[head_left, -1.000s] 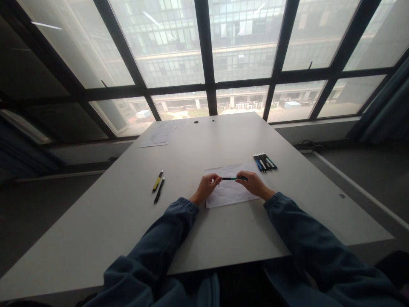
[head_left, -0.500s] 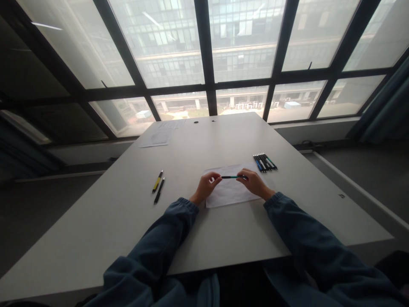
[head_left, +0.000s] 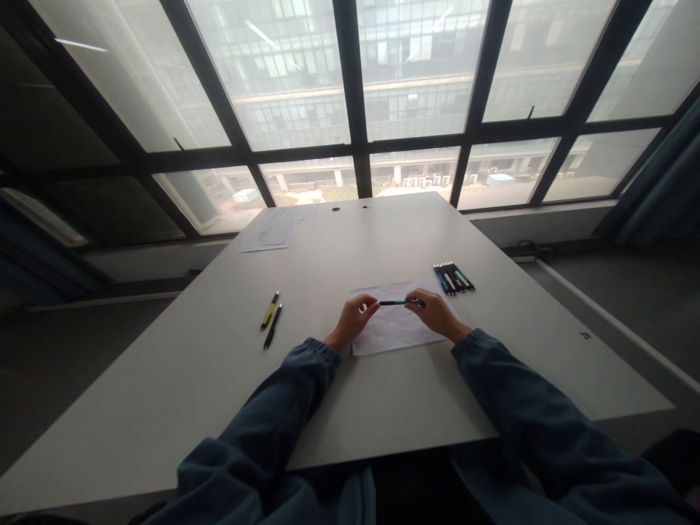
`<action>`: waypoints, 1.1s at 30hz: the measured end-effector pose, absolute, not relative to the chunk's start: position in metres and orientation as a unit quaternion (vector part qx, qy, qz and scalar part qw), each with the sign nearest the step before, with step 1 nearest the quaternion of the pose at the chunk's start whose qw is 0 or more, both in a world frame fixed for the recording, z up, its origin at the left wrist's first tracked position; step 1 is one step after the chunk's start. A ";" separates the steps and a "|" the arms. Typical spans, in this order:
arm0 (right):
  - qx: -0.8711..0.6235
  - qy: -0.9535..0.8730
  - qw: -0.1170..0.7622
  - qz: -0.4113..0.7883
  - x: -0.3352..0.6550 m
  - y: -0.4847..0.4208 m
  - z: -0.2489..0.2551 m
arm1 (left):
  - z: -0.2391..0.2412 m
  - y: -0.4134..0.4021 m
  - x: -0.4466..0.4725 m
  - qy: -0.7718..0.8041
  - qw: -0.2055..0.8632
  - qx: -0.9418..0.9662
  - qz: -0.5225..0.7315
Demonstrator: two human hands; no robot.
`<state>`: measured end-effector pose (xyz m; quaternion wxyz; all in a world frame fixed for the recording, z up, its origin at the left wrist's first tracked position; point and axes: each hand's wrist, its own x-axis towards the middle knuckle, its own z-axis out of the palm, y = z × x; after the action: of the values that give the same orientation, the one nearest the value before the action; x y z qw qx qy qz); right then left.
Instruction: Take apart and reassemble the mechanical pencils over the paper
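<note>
A black and green pen [head_left: 391, 302] is held level between my two hands, above a white sheet of paper [head_left: 391, 332]. My left hand [head_left: 354, 318] pinches its left end with thumb and fingers. At the other end, my right hand [head_left: 432, 312] grips the pen the same way. The fingers cover both tips of the pen. Beyond my right hand, several pens [head_left: 453, 278] lie side by side in a row. To the left of my left hand rest a yellow and black pen [head_left: 270, 310] and a black pen [head_left: 273, 327], apart from each other.
All this is on a large white table [head_left: 219, 408]. Printed sheets [head_left: 267, 235] lie at its far left corner, and a small dark round disc [head_left: 335, 209] sits near the far edge. A small dark mark [head_left: 585, 335] shows at the right edge. Windows [head_left: 410, 73] stand behind.
</note>
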<state>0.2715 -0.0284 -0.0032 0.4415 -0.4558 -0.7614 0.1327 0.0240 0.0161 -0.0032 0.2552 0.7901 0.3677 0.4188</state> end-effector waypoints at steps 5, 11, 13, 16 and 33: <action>-0.452 -0.763 0.442 0.138 0.271 -0.030 -0.002 | -0.004 0.017 0.024 0.363 0.254 0.787 0.429; -0.459 -0.757 0.438 0.156 0.271 -0.031 -0.001 | -0.003 0.017 0.024 0.366 0.258 0.782 0.434; -0.457 -0.763 0.434 0.144 0.271 -0.031 -0.001 | -0.004 0.017 0.024 0.366 0.260 0.781 0.434; -0.457 -0.771 0.425 0.128 0.271 -0.030 -0.002 | -0.005 0.017 0.024 0.368 0.266 0.779 0.432; -0.456 -0.774 0.421 0.123 0.271 -0.029 -0.005 | -0.003 0.016 0.024 0.388 0.296 0.784 0.383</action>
<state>0.2711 -0.0287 -0.0054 0.4210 -0.4561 -0.7744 0.1231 0.0241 0.0163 -0.0029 0.2962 0.7844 0.3881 0.3826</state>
